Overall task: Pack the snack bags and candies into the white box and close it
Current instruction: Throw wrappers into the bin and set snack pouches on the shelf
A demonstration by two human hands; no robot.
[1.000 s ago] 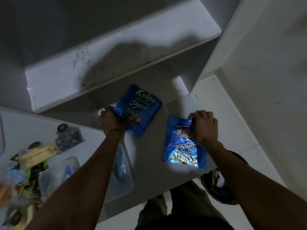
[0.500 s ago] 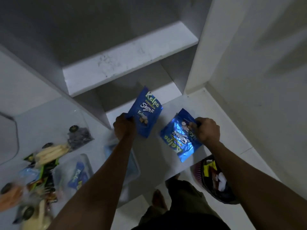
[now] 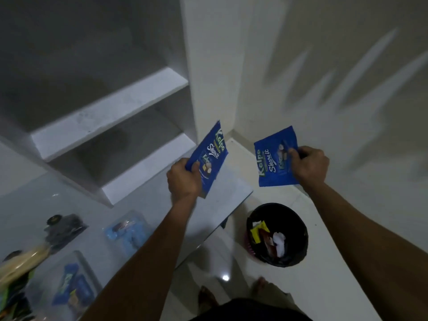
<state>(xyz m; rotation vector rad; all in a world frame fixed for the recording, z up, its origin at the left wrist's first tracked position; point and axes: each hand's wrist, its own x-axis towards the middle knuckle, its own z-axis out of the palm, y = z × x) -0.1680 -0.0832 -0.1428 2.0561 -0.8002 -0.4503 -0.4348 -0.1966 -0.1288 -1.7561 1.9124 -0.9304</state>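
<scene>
You face a white wall (image 3: 324, 77) on the right and a set of white built-in shelves (image 3: 108, 119) on the left, dim and grey in the low light. Below the shelves runs the pale surface (image 3: 222, 200), which ends at a corner just under your left forearm. On the white tiled floor (image 3: 324, 286) to the right of that corner stands a round black waste bin (image 3: 298, 230) with a yellow wrapper and white paper inside it.

On the surface, left of your left arm, lie several clear plastic packs: one with light blue contents (image 3: 126, 235) close to the arm, one with dark contents (image 3: 63, 229) further left, and one holding blue packets (image 3: 69, 286) nearer you. A blurred heap of yellow and green packets (image 3: 16, 269) sits at the left edge.

Your left hand (image 3: 184, 180) is raised above the surface, its fingers curled round the lower edge of a blue Kalpa snack bag (image 3: 212, 156) that stands nearly upright. Your right hand (image 3: 309, 164) is out over the floor, beyond the surface, pinching the right side of a second blue Kalpa snack bag (image 3: 272, 158), which is turned sideways so that its lettering runs up. The two bags are apart, not touching. The white box cannot be made out.
</scene>
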